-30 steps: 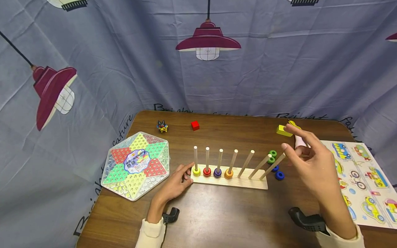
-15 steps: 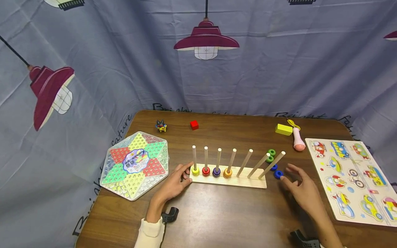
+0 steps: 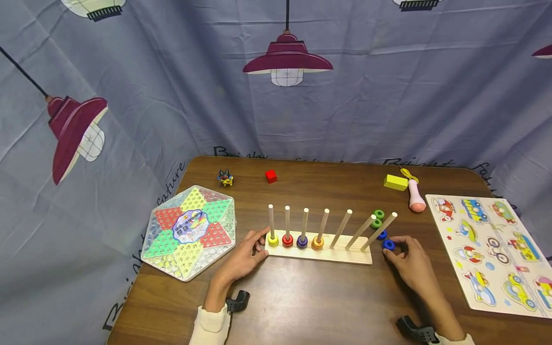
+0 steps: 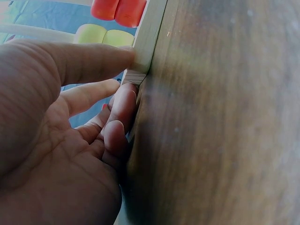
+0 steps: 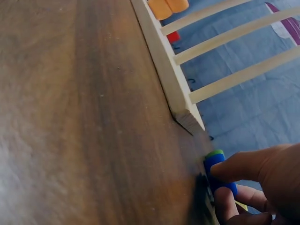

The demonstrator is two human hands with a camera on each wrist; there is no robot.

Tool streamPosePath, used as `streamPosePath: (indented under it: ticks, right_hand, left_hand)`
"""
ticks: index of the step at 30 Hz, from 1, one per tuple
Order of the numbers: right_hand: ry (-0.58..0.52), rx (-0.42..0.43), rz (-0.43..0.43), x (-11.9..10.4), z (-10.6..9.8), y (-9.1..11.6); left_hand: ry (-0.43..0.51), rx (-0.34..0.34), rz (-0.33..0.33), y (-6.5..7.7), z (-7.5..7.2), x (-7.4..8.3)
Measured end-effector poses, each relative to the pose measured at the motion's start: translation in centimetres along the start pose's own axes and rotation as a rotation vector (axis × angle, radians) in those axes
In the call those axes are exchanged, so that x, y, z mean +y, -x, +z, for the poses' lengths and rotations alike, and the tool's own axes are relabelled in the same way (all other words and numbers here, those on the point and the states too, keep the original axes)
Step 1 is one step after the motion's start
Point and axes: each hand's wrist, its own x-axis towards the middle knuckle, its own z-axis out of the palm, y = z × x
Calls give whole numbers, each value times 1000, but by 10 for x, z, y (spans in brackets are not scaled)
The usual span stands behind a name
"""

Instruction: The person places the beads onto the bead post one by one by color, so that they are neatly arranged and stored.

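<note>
Far left on the desk (image 3: 302,297) I have a hexagonal game board (image 3: 189,233) with a star pattern in red, green and yellow, and a small toy figure (image 3: 225,178) beyond its far edge. Next over, my head feed shows the left hand (image 3: 242,255) gripping the left end of a wooden peg board (image 3: 334,257); on the left wrist feed I see its thumb pressed to the front face while the fingers bend around the end. Well behind that end sits a red cube (image 3: 270,177). Along the peg board, left to right, I read yellow rings (image 3: 273,241), red rings (image 3: 287,242), something purple (image 3: 302,243) and orange rings (image 3: 317,245) at the feet of the first four pegs, then three bare pegs. Just off the right end, two green rings (image 3: 376,224) lie near each other, with one blue ring (image 3: 382,235) nearer to me and a second blue ring (image 3: 388,246) beside that. The right hand (image 3: 411,266) is pinching this second one between thumb and finger; I can't tell whether it has left the wood beneath. Farther back stand a yellow block (image 3: 395,182) and, just beside it, a pink handle (image 3: 416,197) with a yellow cord. At far right lies a picture puzzle (image 3: 489,256) with vehicle pieces.
</note>
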Motion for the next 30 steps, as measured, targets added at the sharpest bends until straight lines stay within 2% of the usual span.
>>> streamPosePath:
  ticks: [5,11,15,23,30]
  right_hand:
    - [-4,3,57,-5,-6,0]
    - [-30,1,99,-19,-26,-4]
    - [-70,40,79,-32,-44,-8]
    - [-129,179,52,-66,-80,-21]
    - [-239,275,-44,-105,-100,-30]
  left_hand:
    - [6,2,4,0,0,0]
    - [19,-2,12,0,0,1]
    - [16,-1,13,0,0,1]
    - [13,0,14,-1,-1,1]
    - [22,-3,17,-1,0,0]
